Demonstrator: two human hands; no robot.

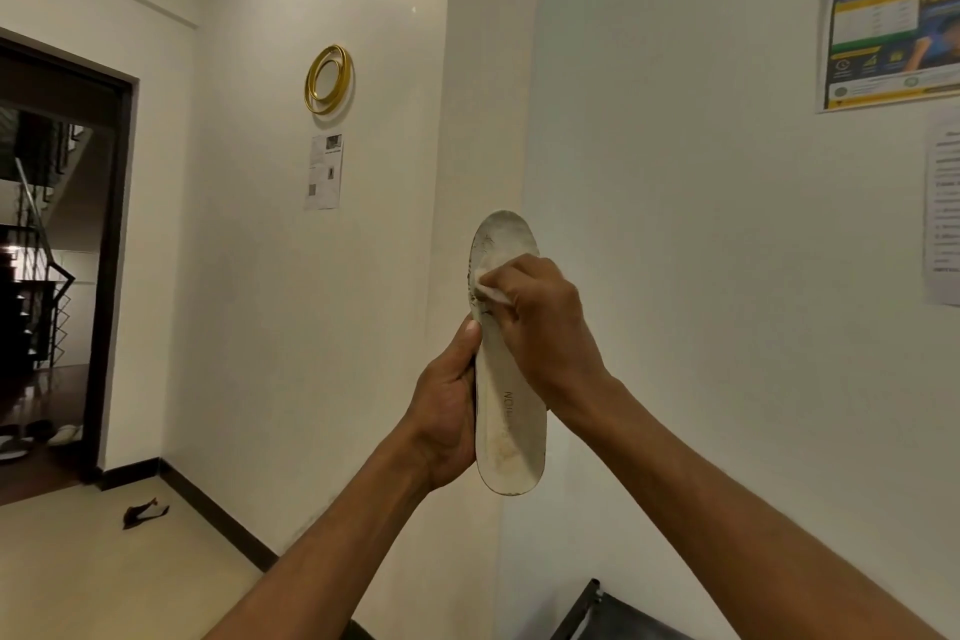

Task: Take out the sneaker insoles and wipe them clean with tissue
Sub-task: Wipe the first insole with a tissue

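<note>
1. Firmly, the left hand (447, 411) curls round the heel half of the insole (509, 426), thumb along its left edge.
2. The right hand (540, 322) pinches a tissue (493, 294) against the forefoot, above that grip.
3. Held in the air, the insole stands upright, toe up; its stained heel lies below the tissue.
4. Seen: one insole, one tissue.

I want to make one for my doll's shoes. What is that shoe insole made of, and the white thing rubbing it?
The insole probably is soft foam with a matte, off-white cloth top: its surface looks worn and stained. The white tissue looks like thin soft paper, crumpled under the right hand.
</note>
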